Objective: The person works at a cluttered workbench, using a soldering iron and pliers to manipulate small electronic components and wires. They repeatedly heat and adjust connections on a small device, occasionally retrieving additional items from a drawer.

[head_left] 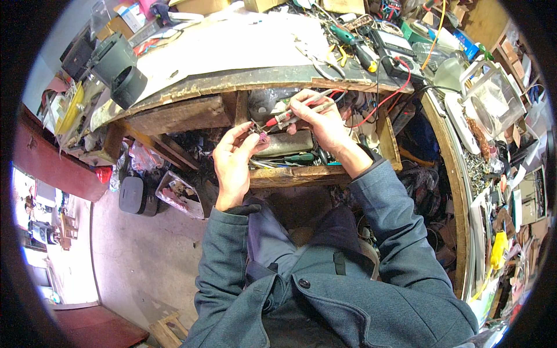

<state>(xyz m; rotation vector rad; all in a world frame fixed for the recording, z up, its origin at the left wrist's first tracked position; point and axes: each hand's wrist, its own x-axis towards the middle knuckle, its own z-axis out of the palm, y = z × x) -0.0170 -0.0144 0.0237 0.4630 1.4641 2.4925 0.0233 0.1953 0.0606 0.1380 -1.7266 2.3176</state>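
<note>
My left hand (233, 161) is closed, pinching a small pink part (263, 138) with metal bits between thumb and fingertips; its exact kind is too small to tell. In my right hand (326, 126) are the test probes (271, 122), a red one and a darker or greyish one, held together like chopsticks. Their tips reach to the small part or just beside it; whether they touch it I cannot make out. A red lead (380, 108) runs from the right hand up to a multimeter (401, 65) on the bench. Both hands are above an open drawer (301, 174).
Tools, among them a green-handled one (299, 158), lie in the drawer. On the bench (232, 43) are pliers (325, 65), a screwdriver (365, 58) and a black holder (125, 81). A cluttered side bench (458, 174) stands right. A dark bin (136, 195) stands on the floor left.
</note>
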